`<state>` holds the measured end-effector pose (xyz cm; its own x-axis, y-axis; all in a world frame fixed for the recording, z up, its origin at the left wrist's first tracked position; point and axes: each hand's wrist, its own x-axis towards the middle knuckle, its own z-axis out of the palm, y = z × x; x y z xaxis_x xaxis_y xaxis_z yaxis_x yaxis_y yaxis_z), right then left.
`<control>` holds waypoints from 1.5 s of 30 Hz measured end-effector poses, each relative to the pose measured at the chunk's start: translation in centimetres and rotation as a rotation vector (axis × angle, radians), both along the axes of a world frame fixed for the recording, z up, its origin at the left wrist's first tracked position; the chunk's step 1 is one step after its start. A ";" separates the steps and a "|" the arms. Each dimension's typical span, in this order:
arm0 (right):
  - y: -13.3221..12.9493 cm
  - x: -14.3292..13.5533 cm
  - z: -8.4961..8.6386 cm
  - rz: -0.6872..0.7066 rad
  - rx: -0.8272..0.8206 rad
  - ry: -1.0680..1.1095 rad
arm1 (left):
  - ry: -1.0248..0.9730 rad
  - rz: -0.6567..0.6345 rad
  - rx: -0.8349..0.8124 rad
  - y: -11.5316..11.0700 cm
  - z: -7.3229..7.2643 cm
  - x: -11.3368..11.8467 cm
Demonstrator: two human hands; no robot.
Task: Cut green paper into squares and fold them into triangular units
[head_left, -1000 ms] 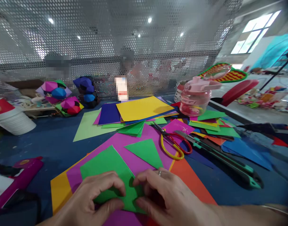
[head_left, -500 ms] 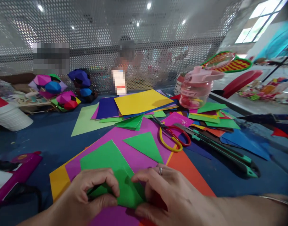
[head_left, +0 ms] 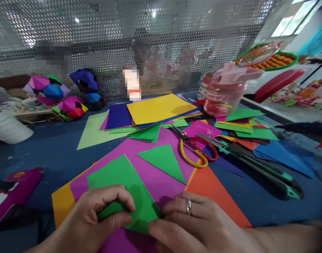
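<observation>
A folded sheet of green paper (head_left: 124, 186) lies on larger purple paper (head_left: 115, 161). My left hand (head_left: 101, 211) curls around its near left side, with thumb and fingertips pressed on it. My right hand (head_left: 195, 221), with a ring on one finger, grips the near right corner; its thumb is on the paper and its other fingertips are partly hidden. Just beyond lies a green paper triangle (head_left: 165, 161). Scissors (head_left: 194, 149) with red and yellow handles rest to the right, close to a black and teal utility knife (head_left: 256, 167).
Yellow paper (head_left: 161, 109) tops a stack at the back. A pink bottle (head_left: 224, 91) stands near coloured paper scraps (head_left: 245, 123). At left are paper cups (head_left: 10, 126), a magenta tool (head_left: 18, 196) and faceted paper shapes (head_left: 47, 88). A perforated metal screen (head_left: 110, 31) closes the back.
My right index finger has come off the middle of the green paper, and my right hand now bears on its right edge and corner. My left hand stays nearly in place. The view has shifted slightly.
</observation>
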<state>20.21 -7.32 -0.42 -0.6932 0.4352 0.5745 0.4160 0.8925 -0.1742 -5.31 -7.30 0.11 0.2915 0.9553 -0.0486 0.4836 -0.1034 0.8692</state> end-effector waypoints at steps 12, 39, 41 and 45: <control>0.0 -0.6 -0.8 0.043 -0.317 0.218 | 0.040 -0.032 0.119 0.1 -0.3 -0.4; 0.3 -0.6 -1.3 -0.031 -0.274 0.068 | 0.346 -0.032 0.532 -0.7 -1.3 -0.3; 0.3 -0.6 -1.5 -0.033 -0.240 0.067 | 0.355 -0.029 0.534 -0.7 -1.3 -0.3; 0.2 -0.7 -1.8 -0.035 -0.213 0.111 | 0.362 -0.028 0.539 -0.5 -1.1 -0.4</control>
